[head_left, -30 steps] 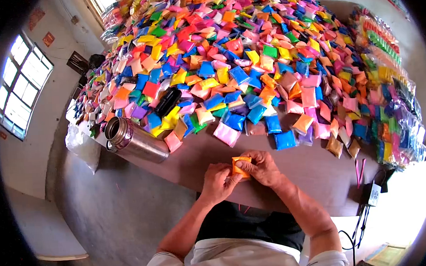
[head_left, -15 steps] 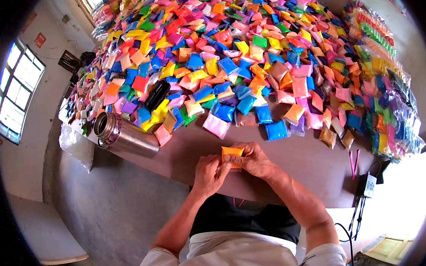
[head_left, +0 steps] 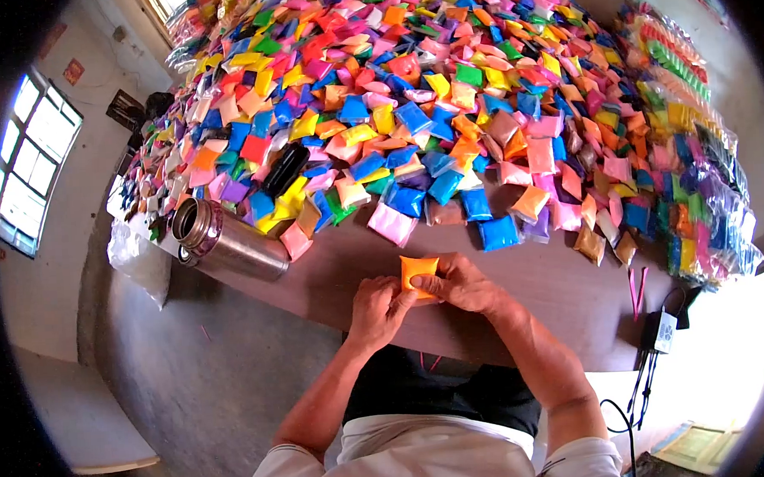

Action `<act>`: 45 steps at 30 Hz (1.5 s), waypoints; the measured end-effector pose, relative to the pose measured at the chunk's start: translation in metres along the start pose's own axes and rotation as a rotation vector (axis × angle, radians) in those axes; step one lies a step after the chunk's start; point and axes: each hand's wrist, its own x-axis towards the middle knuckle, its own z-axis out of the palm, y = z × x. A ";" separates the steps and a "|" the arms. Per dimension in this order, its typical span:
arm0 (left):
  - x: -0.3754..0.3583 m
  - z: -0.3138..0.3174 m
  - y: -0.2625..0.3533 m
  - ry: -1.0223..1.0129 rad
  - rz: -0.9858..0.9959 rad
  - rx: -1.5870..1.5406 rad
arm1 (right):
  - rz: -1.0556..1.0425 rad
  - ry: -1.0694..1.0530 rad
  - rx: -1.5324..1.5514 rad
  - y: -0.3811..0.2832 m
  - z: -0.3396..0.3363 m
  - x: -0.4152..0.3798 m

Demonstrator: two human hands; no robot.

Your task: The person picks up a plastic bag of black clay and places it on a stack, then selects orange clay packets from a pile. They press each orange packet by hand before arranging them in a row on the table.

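A small orange packet (head_left: 418,268) is held between my two hands, just above the near part of the brown table (head_left: 332,275). My right hand (head_left: 462,284) pinches it from the right, its thumb lying across the packet's face. On the other side, my left hand (head_left: 379,308) is closed, with its thumb and fingers at the packet's lower left edge. The packet's lower end is partly covered by my thumbs. Beyond my hands rises a large heap of small packets (head_left: 428,117) in many colours, with a pink packet (head_left: 392,225) and a blue packet (head_left: 498,233) at its near edge.
An open steel flask (head_left: 237,245) lies at the table's left. A shiny black object (head_left: 285,168) rests on the heap. Bagged packets (head_left: 708,190) are stacked at the right. A small white box with cables (head_left: 661,332) and pink strips (head_left: 637,291) are at the table's right end.
The orange packet has tilted up, so more of its face shows. My right hand has shifted slightly with it, and the view has moved a little.
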 end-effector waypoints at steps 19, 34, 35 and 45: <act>-0.002 0.000 -0.002 0.016 -0.013 -0.003 | 0.075 -0.049 0.171 -0.004 -0.007 -0.001; -0.003 0.000 -0.006 -0.005 -0.031 -0.007 | 0.052 0.041 0.198 -0.003 0.000 0.001; -0.003 0.000 -0.003 0.026 -0.037 -0.041 | 0.064 0.041 0.166 -0.004 0.000 0.001; -0.001 0.002 -0.008 -0.017 0.014 0.060 | 0.127 -0.041 0.061 -0.004 -0.002 0.001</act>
